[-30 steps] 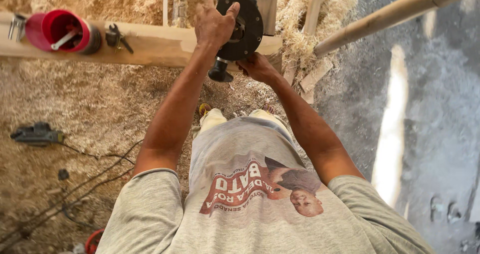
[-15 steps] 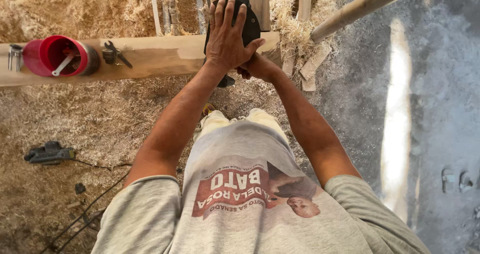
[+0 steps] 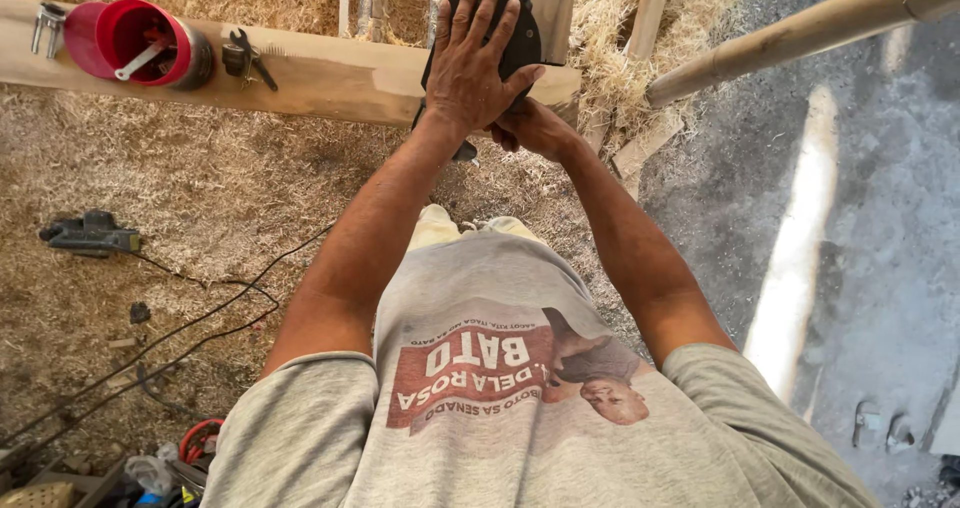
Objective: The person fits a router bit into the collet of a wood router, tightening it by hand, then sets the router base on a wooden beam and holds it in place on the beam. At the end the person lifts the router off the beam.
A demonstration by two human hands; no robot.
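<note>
black power tool: mostly hidden by left hand | top cut off

At your ten o'clock, a red cup lay on the wooden plank; pliers sat just beside it, a dark tool rested on the sawdust floor at nine.

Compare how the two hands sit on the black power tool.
The left hand lies flat on top of the black power tool, fingers spread and fully in view; the right hand sits lower, beneath the left, curled and mostly hidden. The left forearm runs in straighter, the right angles in from the side. Both are bare and touch the tool over the wooden plank.
</note>
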